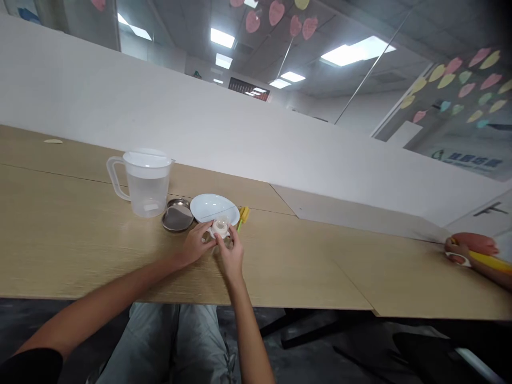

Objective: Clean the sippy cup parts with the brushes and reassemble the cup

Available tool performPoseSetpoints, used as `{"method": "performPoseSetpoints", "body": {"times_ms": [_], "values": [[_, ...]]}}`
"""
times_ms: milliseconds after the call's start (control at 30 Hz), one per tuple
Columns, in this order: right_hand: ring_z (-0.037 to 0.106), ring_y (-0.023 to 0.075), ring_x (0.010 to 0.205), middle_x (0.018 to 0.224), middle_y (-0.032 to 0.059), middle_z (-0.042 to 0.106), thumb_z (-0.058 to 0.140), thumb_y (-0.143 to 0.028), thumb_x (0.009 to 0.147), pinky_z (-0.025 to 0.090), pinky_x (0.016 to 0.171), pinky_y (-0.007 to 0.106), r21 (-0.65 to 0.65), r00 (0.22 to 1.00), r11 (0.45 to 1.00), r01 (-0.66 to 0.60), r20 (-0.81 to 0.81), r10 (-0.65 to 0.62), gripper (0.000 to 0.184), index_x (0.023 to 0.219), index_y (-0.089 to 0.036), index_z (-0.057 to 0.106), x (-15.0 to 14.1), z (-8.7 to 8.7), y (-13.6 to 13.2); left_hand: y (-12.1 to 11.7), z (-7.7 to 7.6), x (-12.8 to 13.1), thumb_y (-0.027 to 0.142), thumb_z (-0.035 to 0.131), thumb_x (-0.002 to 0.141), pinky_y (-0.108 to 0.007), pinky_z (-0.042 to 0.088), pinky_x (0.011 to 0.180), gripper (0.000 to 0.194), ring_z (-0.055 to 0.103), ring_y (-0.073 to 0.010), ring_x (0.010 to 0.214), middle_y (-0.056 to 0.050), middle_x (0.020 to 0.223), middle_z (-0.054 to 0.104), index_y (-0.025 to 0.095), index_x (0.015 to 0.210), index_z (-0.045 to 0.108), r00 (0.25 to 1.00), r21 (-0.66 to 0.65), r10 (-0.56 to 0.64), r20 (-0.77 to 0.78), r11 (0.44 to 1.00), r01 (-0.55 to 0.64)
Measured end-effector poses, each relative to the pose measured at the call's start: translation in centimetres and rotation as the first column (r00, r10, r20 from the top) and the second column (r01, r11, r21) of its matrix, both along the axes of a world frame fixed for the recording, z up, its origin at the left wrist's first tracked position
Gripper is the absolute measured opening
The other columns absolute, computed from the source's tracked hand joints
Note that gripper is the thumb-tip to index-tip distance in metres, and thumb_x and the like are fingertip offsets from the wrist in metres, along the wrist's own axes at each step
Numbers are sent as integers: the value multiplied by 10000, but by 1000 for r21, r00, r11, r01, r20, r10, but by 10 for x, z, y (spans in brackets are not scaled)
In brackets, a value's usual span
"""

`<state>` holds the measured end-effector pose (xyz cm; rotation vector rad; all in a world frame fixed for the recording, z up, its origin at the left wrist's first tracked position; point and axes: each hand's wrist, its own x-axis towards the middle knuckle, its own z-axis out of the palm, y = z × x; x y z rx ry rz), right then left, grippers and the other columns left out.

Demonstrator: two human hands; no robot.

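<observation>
Between my two hands is a small white ring-shaped piece with a clear dome (220, 226), which looks like the top of a baby bottle. My left hand (197, 245) pinches it from the left side, fingers closed on the rim. From the right and below, my right hand (232, 255) grips it with thumb and fingers. Just behind it lies a white oval dish (212, 205), partly covered by the piece. A yellow-headed brush with a green handle (244, 215) rests right of the dish. Left of the dish is a round shallow metal tin (177, 215).
A translucent measuring jug (148, 184) stands at the left, its handle pointing left. The wooden table (296, 266) meets a low white wall (248, 144) under glass. At the far right, another person's hand (458, 248) is by a reddish object (476, 242) and something yellow.
</observation>
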<state>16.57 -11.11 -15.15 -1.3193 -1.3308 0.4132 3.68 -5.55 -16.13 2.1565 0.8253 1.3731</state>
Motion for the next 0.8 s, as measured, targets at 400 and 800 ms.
{"method": "performPoseSetpoints", "body": {"times_ms": [400, 800], "values": [[566, 245, 1112, 1196, 119, 626, 661, -443, 772, 419, 998, 431, 169, 992, 982, 90, -101, -73, 497, 1177, -166, 583, 1, -16, 6, 0, 2, -1, 426, 639, 816, -396, 455, 1004, 583, 580, -249, 1150, -137, 1288, 586, 151, 1308, 494, 999, -4, -28, -34, 1000, 28], [560, 210, 1006, 1073, 81, 614, 620, -438, 805, 439, 905, 365, 220, 998, 973, -61, -9, 65, 399, 1112, -185, 591, 3, 0, 10, 0, -6, -4, 445, 598, 853, -412, 445, 1010, 532, 558, -246, 1155, -133, 1241, 594, 172, 1302, 516, 999, 120, -33, -40, 992, 37]]}}
